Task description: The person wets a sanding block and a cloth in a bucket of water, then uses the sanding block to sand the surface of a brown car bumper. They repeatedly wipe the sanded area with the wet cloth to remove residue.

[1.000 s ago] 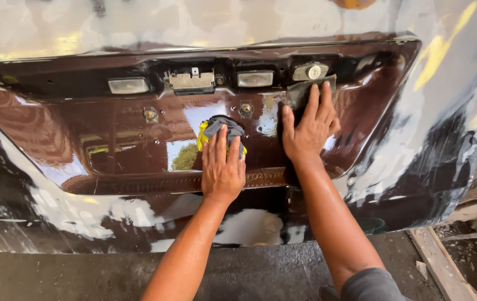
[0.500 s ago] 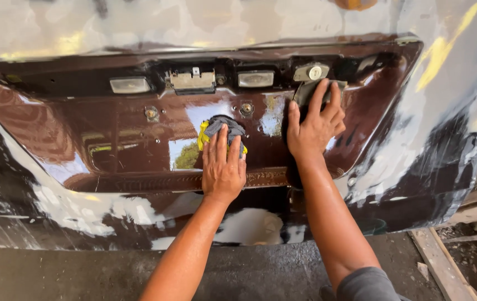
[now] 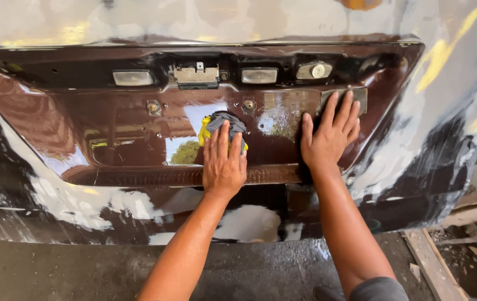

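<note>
A glossy dark brown car rear panel (image 3: 110,128) with a recessed plate area fills the view, its surface wet and patched with white. My left hand (image 3: 224,161) presses a yellow sponge wrapped in grey sandpaper (image 3: 221,124) flat against the middle of the recess. My right hand (image 3: 330,134) rests flat on the panel to the right, fingers spread, its fingertips touching a grey sheet of sandpaper (image 3: 355,97) stuck to the panel.
Two small plate lamps (image 3: 132,78) (image 3: 259,75), a metal latch bracket (image 3: 196,75) and a round lock cylinder (image 3: 315,71) line the top of the recess. Wet concrete floor (image 3: 82,273) lies below, and wooden boards (image 3: 439,262) lie at the lower right.
My left hand with the sponge has hardly shifted. My right hand has slid slightly on the panel, fingers still spread.
</note>
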